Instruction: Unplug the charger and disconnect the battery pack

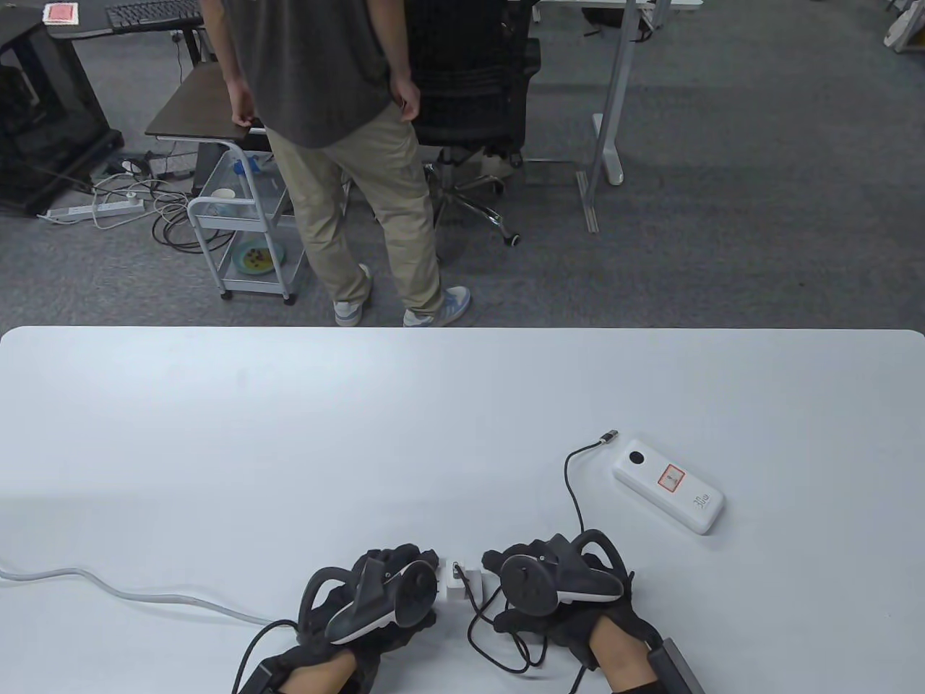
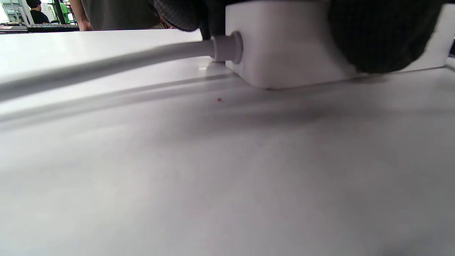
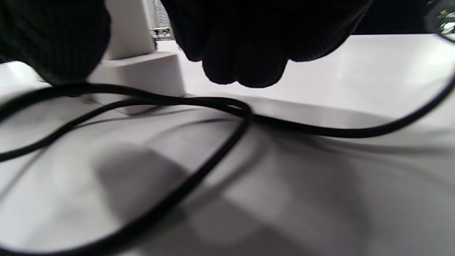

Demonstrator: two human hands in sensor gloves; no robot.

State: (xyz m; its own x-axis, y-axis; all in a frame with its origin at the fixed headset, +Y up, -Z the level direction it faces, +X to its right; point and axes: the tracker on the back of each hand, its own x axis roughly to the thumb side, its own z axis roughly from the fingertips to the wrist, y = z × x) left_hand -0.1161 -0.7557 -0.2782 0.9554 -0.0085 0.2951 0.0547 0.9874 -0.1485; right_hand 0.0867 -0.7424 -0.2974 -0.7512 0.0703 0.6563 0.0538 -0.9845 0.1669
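Two gloved hands sit low at the near edge of the white table (image 1: 217, 434), facing each other across a small white block.

Left hand (image 1: 376, 600): the left wrist view shows a dark fingertip (image 2: 380, 39) pressing on the white box-shaped power strip end (image 2: 284, 49), pinning it to the table. Thick grey mains cable (image 1: 130, 594) exits its end and runs off the left table edge. Full grip can't be confirmed; most of the strip is hidden under the glove.

Right hand (image 1: 556, 585): fingers curled down beside the small white cube charger (image 1: 462, 578), which stands on the strip. The right wrist view shows fingertips (image 3: 245, 60) hanging next to the white charger body and above the cable; whether they actually grip it, I can't tell.

Thin black USB cable (image 1: 574, 491) loops under the right hand, then runs up to a free metal-tipped plug (image 1: 609, 436) lying just beside, not in, the flat white rectangular battery pack (image 1: 668, 496), which lies to the right, well apart from both hands.

Progress, my read: the battery pack looks already disconnected. The charger still looks seated in the strip, so the unplug is left; it needs the left hand bracing while the right pulls up.

Count: 2 hands, 1 charger, 1 strip, 1 battery pack, 1 black cable, 1 grey cable.
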